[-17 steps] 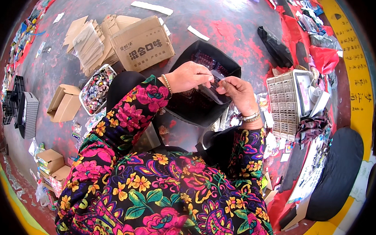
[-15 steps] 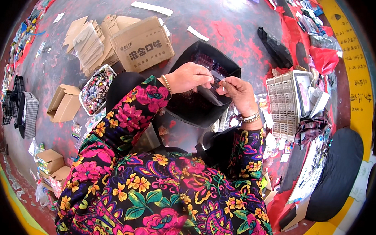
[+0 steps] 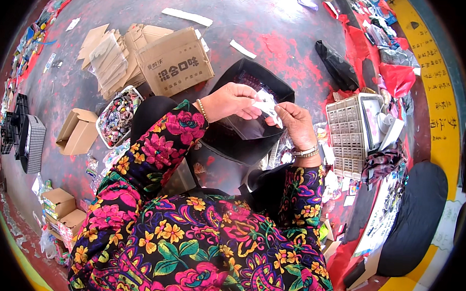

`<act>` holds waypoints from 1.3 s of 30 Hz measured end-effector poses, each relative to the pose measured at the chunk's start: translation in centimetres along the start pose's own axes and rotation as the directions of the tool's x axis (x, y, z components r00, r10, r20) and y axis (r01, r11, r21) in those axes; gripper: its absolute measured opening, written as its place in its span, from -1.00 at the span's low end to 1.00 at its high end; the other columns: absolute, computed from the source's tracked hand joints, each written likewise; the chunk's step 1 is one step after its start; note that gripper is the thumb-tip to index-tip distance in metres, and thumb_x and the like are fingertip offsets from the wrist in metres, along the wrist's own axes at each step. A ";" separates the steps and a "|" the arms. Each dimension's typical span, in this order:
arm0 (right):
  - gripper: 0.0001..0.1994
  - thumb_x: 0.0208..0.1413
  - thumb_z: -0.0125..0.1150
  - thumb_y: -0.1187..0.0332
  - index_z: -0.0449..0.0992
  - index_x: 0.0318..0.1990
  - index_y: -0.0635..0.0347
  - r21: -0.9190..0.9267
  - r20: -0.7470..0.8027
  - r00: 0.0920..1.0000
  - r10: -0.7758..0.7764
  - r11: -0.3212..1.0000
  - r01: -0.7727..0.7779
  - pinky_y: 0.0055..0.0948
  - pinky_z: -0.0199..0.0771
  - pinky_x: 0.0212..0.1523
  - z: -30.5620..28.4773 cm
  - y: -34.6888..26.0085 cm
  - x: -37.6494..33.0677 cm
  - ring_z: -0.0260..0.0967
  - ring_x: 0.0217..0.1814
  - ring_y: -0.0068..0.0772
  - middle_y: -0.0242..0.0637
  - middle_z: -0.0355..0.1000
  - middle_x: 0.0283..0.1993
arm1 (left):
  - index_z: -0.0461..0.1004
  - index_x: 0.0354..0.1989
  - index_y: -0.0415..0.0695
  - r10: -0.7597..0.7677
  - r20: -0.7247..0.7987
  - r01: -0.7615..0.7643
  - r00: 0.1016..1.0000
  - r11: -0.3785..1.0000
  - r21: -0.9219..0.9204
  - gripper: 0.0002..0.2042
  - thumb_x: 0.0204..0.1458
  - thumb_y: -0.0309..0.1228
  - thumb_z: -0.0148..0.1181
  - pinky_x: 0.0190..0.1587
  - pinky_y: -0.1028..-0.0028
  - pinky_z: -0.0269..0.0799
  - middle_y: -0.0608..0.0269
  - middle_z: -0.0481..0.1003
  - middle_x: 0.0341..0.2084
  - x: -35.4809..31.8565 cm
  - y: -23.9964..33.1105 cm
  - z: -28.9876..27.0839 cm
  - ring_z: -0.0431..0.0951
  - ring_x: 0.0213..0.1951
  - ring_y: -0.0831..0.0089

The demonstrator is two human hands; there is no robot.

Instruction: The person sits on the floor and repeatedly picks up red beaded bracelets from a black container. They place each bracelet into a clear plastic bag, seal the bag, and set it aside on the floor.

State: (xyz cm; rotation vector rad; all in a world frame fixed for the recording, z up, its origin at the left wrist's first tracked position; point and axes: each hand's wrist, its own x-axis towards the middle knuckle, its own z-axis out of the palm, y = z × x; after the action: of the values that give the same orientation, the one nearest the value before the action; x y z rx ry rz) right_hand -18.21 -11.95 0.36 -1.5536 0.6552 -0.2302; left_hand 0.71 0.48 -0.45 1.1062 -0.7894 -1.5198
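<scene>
My left hand (image 3: 234, 100) and my right hand (image 3: 295, 123) meet in front of me, both pinching a small clear plastic bag (image 3: 259, 118) with a white card at its top. The bag hangs between the fingertips, just above a black bin (image 3: 277, 85) on the floor. A beaded bracelet sits on my left wrist and a watch band on my right wrist. Both forearms wear bright floral sleeves. What is inside the bag is too small to tell.
A brown cardboard box (image 3: 174, 62) and flattened cartons (image 3: 109, 54) lie at upper left. A tray of colourful small items (image 3: 117, 117) is on my left. On my right stands a grey compartment tray (image 3: 348, 132). Small boxes (image 3: 59, 205), red bags (image 3: 394, 80) and a black cushion (image 3: 414, 221) lie around.
Both hands stay together over the black bin; the fingers have shifted slightly on the small bag.
</scene>
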 end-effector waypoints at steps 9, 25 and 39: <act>-0.91 0.08 0.10 0.46 0.50 -0.32 0.27 0.071 0.007 0.991 -0.132 0.989 0.131 -0.70 0.33 -0.36 0.9 0.1 0.1 0.35 -0.40 -0.69 -0.43 0.46 -0.45 | 0.48 -0.20 -0.24 0.071 0.010 -0.072 0.997 0.985 0.157 -0.78 0.07 -0.37 0.07 -0.18 0.59 0.38 0.25 0.52 -0.36 0.8 -1.2 -0.5 0.48 -0.28 0.59; -0.93 0.01 0.16 0.53 0.52 -0.35 0.32 -0.051 -0.157 0.951 -0.266 0.964 0.261 -0.68 0.35 -0.37 2.0 1.2 0.5 0.35 -0.43 -0.66 -0.41 0.44 -0.49 | 0.48 -0.36 -0.26 0.235 0.010 -0.232 0.972 0.951 0.205 -0.86 0.05 -0.47 0.00 -0.17 0.62 0.33 0.29 0.49 -0.39 1.6 -2.2 -1.2 0.45 -0.30 0.61; -0.92 -0.08 0.18 0.56 0.50 -0.37 0.23 -0.282 -0.248 0.898 -0.363 0.914 0.291 -0.62 0.37 -0.37 1.9 1.4 0.6 0.37 -0.43 -0.62 -0.39 0.43 -0.49 | 0.41 -0.11 -0.23 0.042 -0.100 -0.033 0.994 0.995 0.097 -0.76 0.03 -0.51 -0.02 -0.25 0.54 0.46 0.22 0.50 -0.32 0.6 -0.7 0.2 0.50 -0.27 0.54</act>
State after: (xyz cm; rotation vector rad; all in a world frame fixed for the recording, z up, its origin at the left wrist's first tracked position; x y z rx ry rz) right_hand -17.08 -10.64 -1.34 -1.8817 0.6652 -0.6732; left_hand 0.20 0.04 -1.19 1.2233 -0.8148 -1.3948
